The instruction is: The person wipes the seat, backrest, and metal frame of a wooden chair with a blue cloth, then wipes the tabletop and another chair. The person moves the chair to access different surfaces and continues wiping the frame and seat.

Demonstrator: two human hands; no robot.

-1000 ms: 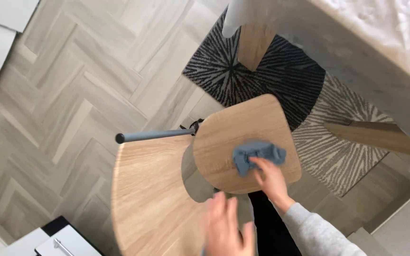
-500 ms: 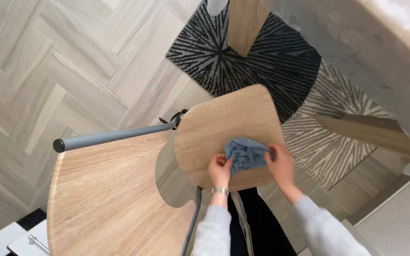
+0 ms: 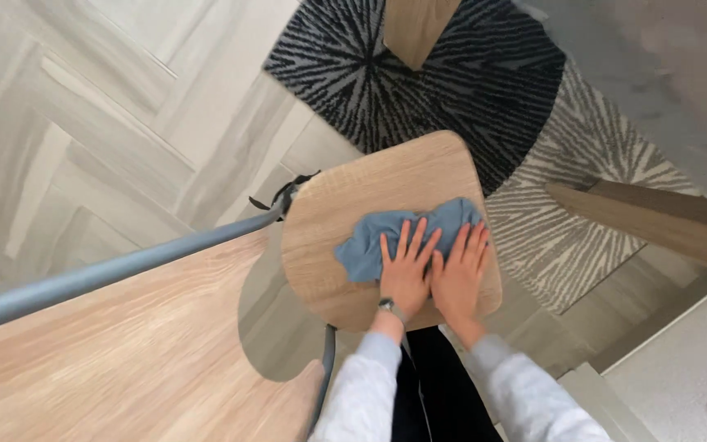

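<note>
Currently both hands, left (image 3: 403,274) and right (image 3: 459,274), press flat with fingers spread on the blue cloth (image 3: 370,240) atop the small wooden shelf (image 3: 345,214); hard downward pressure could tip its grey-poled stand.

Both hands, left hand (image 3: 403,272) beside right hand (image 3: 458,274), are lying flat on a blue cloth (image 3: 370,240) spread on the small rounded light-wood desk (image 3: 345,205), above a black-and-grey striped rug (image 3: 484,98).
</note>
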